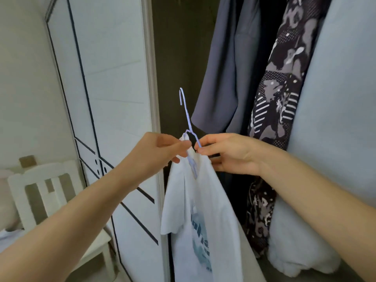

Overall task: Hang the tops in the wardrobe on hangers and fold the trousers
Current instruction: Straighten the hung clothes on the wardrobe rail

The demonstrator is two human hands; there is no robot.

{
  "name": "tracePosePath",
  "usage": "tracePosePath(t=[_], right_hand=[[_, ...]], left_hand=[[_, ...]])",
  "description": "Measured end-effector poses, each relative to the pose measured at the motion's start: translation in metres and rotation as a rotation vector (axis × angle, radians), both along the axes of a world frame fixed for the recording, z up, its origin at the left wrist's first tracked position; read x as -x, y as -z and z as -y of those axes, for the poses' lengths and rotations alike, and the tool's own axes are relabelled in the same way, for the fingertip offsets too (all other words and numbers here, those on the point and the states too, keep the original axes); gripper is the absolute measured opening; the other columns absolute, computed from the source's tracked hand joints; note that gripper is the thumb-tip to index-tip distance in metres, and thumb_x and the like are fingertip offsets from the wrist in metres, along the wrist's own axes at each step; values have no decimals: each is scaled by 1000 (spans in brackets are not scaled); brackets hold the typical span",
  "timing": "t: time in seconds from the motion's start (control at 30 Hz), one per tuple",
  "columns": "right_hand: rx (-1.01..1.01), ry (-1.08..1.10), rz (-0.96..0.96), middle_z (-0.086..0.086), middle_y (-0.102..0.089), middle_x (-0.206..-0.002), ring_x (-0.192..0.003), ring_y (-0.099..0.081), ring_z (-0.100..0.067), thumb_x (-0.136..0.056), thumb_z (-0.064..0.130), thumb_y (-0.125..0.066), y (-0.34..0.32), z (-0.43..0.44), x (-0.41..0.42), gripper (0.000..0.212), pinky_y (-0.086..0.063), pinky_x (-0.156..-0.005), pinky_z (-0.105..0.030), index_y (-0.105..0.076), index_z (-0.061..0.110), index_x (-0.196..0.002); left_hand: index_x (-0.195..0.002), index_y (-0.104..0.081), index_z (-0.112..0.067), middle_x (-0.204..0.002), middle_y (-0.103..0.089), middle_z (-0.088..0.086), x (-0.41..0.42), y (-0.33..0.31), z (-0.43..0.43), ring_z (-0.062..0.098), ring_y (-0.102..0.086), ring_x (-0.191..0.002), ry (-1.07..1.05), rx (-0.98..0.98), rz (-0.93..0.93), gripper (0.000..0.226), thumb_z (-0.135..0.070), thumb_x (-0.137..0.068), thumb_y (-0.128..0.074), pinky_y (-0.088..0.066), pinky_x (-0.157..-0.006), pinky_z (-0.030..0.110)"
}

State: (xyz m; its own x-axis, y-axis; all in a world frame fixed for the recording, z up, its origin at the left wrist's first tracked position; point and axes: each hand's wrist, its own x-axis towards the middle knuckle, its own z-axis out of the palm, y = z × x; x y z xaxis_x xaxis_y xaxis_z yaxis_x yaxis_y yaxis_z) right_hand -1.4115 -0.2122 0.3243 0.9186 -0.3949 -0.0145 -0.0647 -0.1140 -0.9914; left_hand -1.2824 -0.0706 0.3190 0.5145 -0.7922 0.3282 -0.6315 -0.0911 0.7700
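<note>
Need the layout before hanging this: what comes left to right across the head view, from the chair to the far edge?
Chair → wardrobe door → hanger carrying the white T-shirt → grey garment → patterned garment → pale blue garment.

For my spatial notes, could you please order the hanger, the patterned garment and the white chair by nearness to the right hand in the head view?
1. hanger, pinched by the right hand.
2. patterned garment, hanging just behind, to the right.
3. white chair, far lower left.

Left hand [162, 147], right hand [230, 153] on white top [203, 210], lilac hanger [187, 117].
</note>
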Motion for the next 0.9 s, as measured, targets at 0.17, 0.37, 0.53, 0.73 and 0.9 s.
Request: tracePosePath(t=[0.17,0.37,0.53,0.73,0.9], right_hand=[[156,66,49,2,-68,-72,-72,-61,-14,-93,4,-58,-31,5,-24,19,-47,-68,-23,-64,14,-79],[350,173,80,-9,-66,-98,-93,-60,-22,-94,15,-62,-73,16,-51,6,-49,-91,-37,-64,16,-89],[395,254,141,-5,-60,-96,-81,-54,-15,-91,18,-67,-113,26,-71,26,-47,-79,-32,-61,9,-115],[505,332,268,-8,-63,-112,-106,-60,-23,-90,23,-67,-176,36,-94,42,-50,-95,-39,-55,8,-127],[639,418,352,-12,-60,-124,-111,-59,-26,-91,27,-64,-225,40,-109,53,-52,-91,-39,-46,8,-137]], left_hand=[[-88,-76,-26,-83,-73,-8,16,-20,-1,9,-69,-79,49,29,-70,42,-64,-77,-62,-54,-74,24],[-112,-62,-25,-98,-69,0,22,-43,17,10,-68,-79,-40,42,-87,38,-43,-80,-74,-50,-68,21],[-86,-66,-11,-82,-64,9,21,-72,36,16,-62,-75,-163,165,-11,13,-24,-90,-64,-52,-69,27],[-66,-47,-13,-61,-42,2,5,-128,57,14,-41,-56,-331,290,211,35,-28,-98,-52,-31,-52,24],[-75,-53,-10,-66,-46,5,-16,-180,70,13,-43,-56,-345,354,320,30,-27,-100,-52,-31,-46,20]])
